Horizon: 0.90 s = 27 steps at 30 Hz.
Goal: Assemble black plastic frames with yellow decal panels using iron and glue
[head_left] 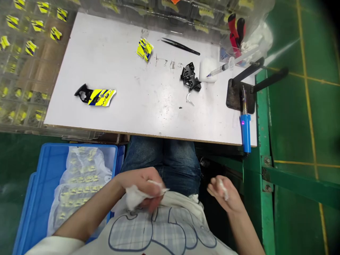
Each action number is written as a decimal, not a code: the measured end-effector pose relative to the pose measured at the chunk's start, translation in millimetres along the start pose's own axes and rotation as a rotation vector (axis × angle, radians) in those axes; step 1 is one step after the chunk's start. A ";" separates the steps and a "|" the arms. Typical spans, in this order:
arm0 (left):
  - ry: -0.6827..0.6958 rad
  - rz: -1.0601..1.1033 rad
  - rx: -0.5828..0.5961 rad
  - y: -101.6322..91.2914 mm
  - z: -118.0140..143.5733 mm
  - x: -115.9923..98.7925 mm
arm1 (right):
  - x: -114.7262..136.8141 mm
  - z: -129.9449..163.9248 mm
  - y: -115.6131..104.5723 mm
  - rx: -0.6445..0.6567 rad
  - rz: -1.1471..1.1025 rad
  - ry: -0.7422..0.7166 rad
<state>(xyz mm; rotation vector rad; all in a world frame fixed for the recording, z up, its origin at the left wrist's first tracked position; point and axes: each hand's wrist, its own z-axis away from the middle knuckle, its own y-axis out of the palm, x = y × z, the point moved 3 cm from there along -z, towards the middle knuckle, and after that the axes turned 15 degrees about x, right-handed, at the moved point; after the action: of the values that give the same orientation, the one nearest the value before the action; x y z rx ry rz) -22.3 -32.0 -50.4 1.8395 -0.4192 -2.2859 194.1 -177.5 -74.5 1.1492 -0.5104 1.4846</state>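
Observation:
Close to my shirt, my left hand (151,184) is closed around a crumpled white tissue (135,197). My right hand (225,194) is off to the right over the lap, its fingers curled on a small white scrap (222,189) that looks like tissue. Both hands are below the table edge and slightly blurred. On the white table (127,113) lie a black part with a yellow-and-blue panel (102,97), a loose yellow-and-blue panel (145,49), a black plastic bracket (190,77) and a thin curved clear piece (189,100).
Black tweezers (180,46) lie at the back. A syringe (221,69) rests on a white block (208,65). A blue soldering iron (245,132) leans on its stand (231,97). Red-handled pliers (234,35) stand behind. A blue crate (44,180) holds bagged parts; divided trays (39,74) are left.

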 end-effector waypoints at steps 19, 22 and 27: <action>-0.162 -0.069 0.070 32.3 -22.3 11.7 | -22.6 -1.5 42.6 -0.192 0.600 0.194; -0.137 0.025 -0.142 24.5 -23.6 20.3 | -29.7 -13.4 43.0 -0.248 0.656 0.210; -0.172 0.112 -0.533 3.3 -20.4 40.2 | -28.1 -17.1 39.9 -0.210 0.625 0.266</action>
<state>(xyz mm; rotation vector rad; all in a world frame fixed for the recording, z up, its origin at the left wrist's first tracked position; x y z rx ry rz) -11.5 -49.8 -90.5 1.3335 0.0680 -2.2054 147.8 -188.3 -94.9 0.6321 -0.8647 2.0235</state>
